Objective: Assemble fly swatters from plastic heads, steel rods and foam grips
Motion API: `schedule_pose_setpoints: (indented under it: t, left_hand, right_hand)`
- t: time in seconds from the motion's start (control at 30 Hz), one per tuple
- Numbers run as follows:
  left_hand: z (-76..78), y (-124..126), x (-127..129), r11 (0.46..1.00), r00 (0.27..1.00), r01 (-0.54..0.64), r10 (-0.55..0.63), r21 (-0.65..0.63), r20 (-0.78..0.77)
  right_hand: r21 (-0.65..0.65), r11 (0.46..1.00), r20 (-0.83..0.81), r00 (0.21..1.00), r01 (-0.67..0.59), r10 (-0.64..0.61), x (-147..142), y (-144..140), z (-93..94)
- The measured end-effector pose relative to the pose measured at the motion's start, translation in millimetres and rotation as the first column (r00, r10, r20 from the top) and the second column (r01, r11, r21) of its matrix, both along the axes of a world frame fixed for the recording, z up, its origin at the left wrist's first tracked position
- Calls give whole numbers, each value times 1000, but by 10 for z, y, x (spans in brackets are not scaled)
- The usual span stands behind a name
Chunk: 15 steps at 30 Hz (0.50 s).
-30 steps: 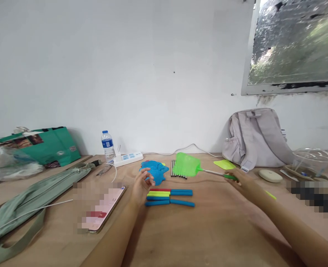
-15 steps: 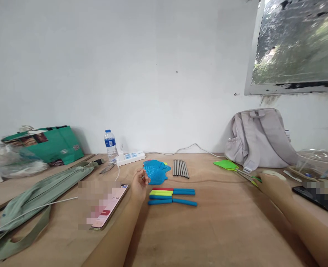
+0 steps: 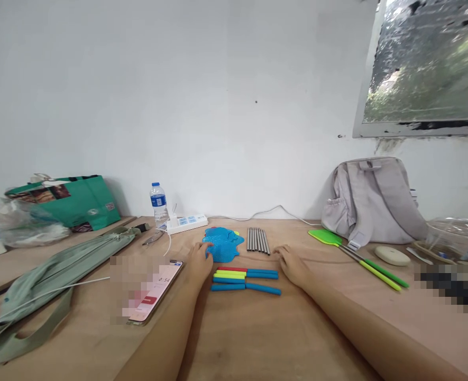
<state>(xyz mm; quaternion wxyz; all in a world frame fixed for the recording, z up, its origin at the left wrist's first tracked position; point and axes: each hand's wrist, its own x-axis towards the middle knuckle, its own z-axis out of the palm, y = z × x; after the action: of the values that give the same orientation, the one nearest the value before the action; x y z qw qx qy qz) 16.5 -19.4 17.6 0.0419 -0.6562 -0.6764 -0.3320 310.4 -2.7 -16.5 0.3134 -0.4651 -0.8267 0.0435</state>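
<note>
Near the middle of the table lies a stack of blue fly swatter heads (image 3: 222, 245), with bits of red and yellow showing at its edges. My left hand (image 3: 200, 262) rests at the left side of this stack, fingertips at its edge, not gripping. Several grey metal rods (image 3: 258, 241) lie side by side to the right of the heads. My right hand (image 3: 292, 265) is on the table just right of the rods, fingers loosely stretched, holding nothing. Between my hands, closer to me, are red, yellow and blue handle tubes (image 3: 245, 280) in rows.
Two assembled fly swatters (image 3: 355, 254), green and yellow, lie at right by a beige oval object (image 3: 392, 256) and a grey backpack (image 3: 372, 201). Leftward are a phone (image 3: 156, 293), power strip (image 3: 186, 223), water bottle (image 3: 159, 203), green strap bag (image 3: 67, 264) and green shopping bag (image 3: 86, 203).
My right hand has let go of the fly swatters at the right and moved left beside the rods. My left hand has lowered and uncurled next to the blue heads.
</note>
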Motion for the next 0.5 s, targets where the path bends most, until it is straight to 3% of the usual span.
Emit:
schedule_pose_setpoints:
  t: [0.13,0.23,0.37,0.5]
  left_hand:
    - [-125,80,-31,972,979,-205,205,-117,-15]
    - [-203,105,1,946,956,-294,292,-138,-38]
    - [-194,86,44,956,970,-240,229,-167,-83]
    - [-124,64,46,959,983,-179,186,-219,13]
  right_hand:
    - [17,1000,18,1000,13,-13,-147,256,32]
    - [4,1000,50,999,0,0,-188,336,43]
    - [-19,1000,96,995,6,-4,-175,309,58]
    - [-19,998,142,988,67,-63,-171,259,81]
